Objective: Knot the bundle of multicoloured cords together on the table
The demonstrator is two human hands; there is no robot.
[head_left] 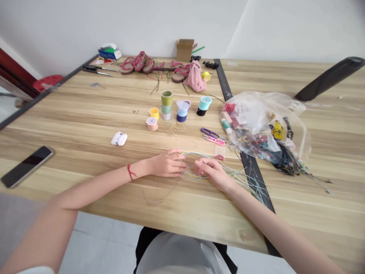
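Observation:
My left hand (170, 163) rests low over the table with its fingers closed on the looped end of a bundle of thin cords (232, 173). The cords are pale blue, yellow and grey; they curve in a loop and fan out to the right under my right forearm. My right hand (212, 172) is just right of the left, thumb and fingers pinched together on what looks like a thin cord, partly hidden by the fingers. A brownish loose thread (162, 198) trails from the left hand toward the table's front.
Behind the hands stand thread spools (167, 99). Purple snips (209, 132) and pink snips (215, 140) lie to the right, near a plastic bag (265, 114) of beads and cords. An earbud case (119, 139) and a phone (27, 166) are left. Braided pink cords (141, 61) lie at the back.

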